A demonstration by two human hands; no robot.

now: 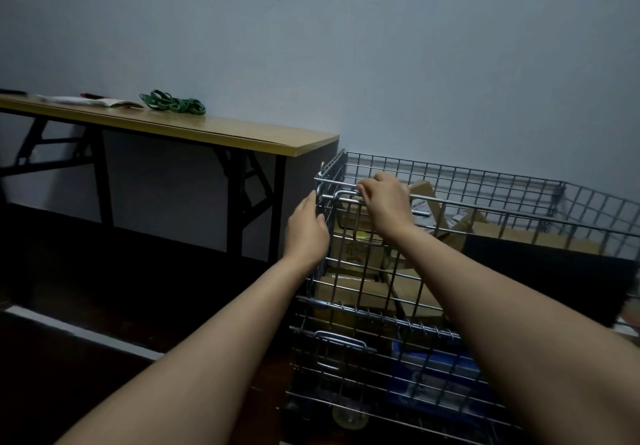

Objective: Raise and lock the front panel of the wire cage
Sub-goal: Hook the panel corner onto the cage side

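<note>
**Steel latch at the top-left corner**

Right hand (384, 202) curls over the panel (381, 271) top wire by the latch (337, 197); left hand (306, 228) cups the cage (485, 202) corner post. Best to brace the post, hold the panel upright, and seat the latch fully before letting go.

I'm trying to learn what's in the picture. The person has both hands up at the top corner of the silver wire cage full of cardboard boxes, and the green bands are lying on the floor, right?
Not quite. The head view shows the green bands lying on the long wooden table, not the floor. The rest is right: the left hand and right hand are at the top corner of the silver wire cage holding cardboard boxes.
</note>
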